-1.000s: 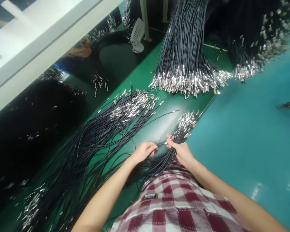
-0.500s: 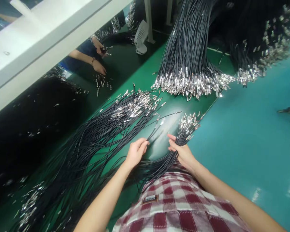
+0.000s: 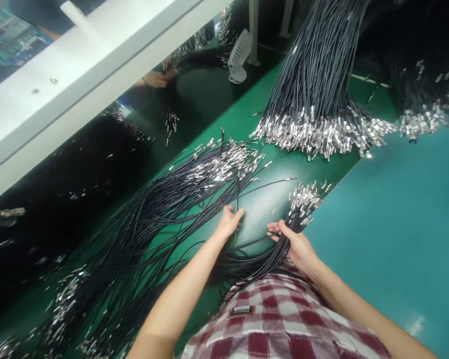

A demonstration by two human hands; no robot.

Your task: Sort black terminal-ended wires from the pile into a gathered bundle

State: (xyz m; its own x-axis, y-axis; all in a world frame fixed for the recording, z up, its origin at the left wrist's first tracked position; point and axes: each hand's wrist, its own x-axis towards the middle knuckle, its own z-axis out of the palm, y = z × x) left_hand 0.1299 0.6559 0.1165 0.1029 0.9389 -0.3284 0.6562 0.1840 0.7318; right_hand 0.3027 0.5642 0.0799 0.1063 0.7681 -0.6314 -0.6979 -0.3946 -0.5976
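Observation:
My right hand (image 3: 294,239) is wrapped round a bundle of thin black cables (image 3: 282,249), just below their silvery metal end terminals (image 3: 305,202). The bundle curves left across the front of the checked garment (image 3: 284,309). To its left, my left hand (image 3: 230,223) has its thumb and fingers apart, beside a single dark cable (image 3: 238,194) that rises past the fingertips. Whether the hand touches that cable is hard to make out. Farther left and beyond lies a larger pile of loose black cables (image 3: 149,209), its terminals (image 3: 224,162) pointing away from me.
A thick hank of black cables (image 3: 318,65) with metal ends lies on the green table (image 3: 280,194) at the back. A white shelf (image 3: 108,65) crosses the upper left. A small white fan (image 3: 240,57) stands beyond, near another person's hand (image 3: 155,80).
My left hand has parted its fingers, and the short cable ends it pinched are no longer between them. My right hand keeps its bundle. The other person's hands have drawn back. The view has shifted.

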